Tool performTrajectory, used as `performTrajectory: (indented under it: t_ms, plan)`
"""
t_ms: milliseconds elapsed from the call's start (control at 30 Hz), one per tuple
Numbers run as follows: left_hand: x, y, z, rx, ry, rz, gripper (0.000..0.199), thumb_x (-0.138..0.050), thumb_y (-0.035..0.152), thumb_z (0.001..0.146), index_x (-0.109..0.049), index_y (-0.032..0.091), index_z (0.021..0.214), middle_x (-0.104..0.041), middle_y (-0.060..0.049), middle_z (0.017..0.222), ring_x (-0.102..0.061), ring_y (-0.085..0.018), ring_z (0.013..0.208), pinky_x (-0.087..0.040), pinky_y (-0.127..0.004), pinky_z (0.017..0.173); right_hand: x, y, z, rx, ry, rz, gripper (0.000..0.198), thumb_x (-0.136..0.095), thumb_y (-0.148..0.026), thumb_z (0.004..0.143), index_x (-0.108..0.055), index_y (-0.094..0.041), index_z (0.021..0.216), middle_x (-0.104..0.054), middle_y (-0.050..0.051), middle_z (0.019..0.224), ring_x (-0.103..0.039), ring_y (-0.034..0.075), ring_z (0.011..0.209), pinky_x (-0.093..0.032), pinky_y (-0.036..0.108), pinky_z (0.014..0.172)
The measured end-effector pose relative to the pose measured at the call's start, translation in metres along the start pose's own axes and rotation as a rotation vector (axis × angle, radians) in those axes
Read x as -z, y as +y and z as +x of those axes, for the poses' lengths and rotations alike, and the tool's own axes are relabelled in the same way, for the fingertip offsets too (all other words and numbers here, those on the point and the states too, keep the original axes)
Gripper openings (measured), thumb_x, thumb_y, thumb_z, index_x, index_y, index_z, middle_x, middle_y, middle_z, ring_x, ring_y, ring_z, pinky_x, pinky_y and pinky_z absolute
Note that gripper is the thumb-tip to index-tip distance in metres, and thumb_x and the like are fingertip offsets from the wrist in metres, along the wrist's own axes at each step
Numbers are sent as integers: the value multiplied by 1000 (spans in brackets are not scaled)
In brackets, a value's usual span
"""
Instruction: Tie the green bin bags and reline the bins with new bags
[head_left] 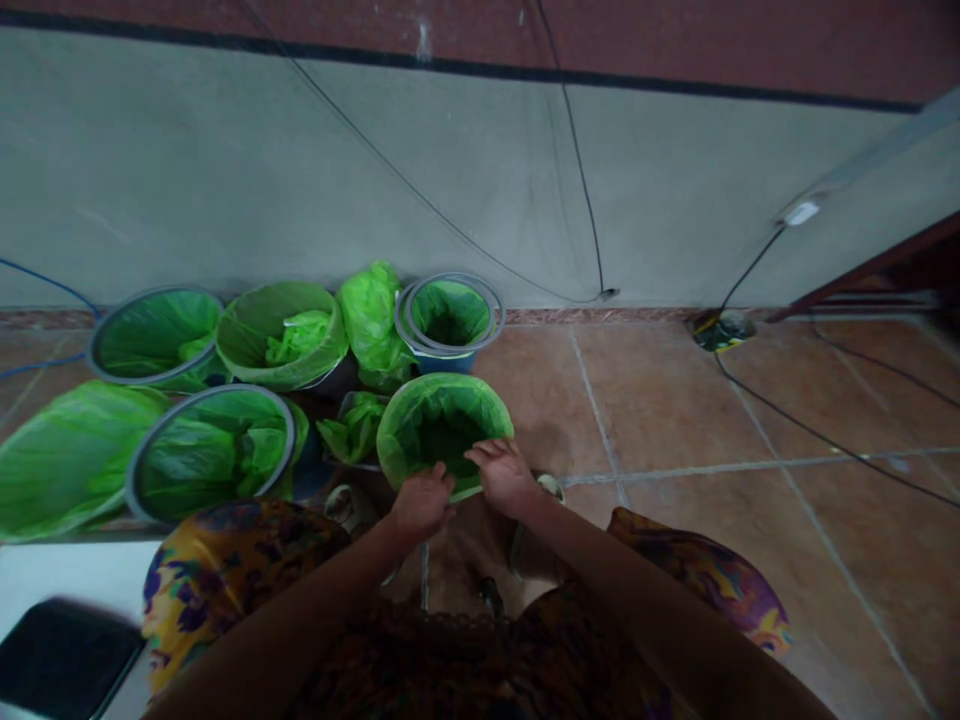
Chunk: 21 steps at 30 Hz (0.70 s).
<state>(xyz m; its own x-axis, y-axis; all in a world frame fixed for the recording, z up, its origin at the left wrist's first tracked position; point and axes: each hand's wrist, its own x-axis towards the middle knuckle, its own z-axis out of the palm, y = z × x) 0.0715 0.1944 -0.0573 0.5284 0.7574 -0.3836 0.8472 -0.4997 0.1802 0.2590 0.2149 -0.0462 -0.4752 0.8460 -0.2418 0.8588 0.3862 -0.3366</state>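
Observation:
A bin lined with a thin green plastic bag (405, 405) stands on the floor in front of me, its bag turned out over the rim. My left hand (426, 503) is closed on the bag at the bin's near rim. Just to its right, my right hand (504, 476) also grips the bag at the rim, fingers bent over the inner edge. The bin's inside looks dark, and its outer wall is hidden under the bag. Close by on the left, a crumpled green bag (360, 425) sits in a small container.
Several lined bins stand left, including a grey-rimmed bin (289, 430). A bulging green bag (371, 325) leans beside a bin with stacked grey rings (499, 320) by the wall. A black cable (814, 420) crosses the tiles at right. A dark flat object (67, 655) lies lower left.

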Motion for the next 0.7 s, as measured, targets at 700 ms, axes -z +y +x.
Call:
performTrajectory:
  t_ms: [700]
  plan:
    - [-24,17,-3,-112,-24,50,23,-49,22,90,-70,12,88,-57,-17,117,-54,-28,103,-47,-41,82,16,25,11,-362,20,103,34,-44,-20,91,-67,-23,115,-69,4,116,-64,19,105,-45,27,93]
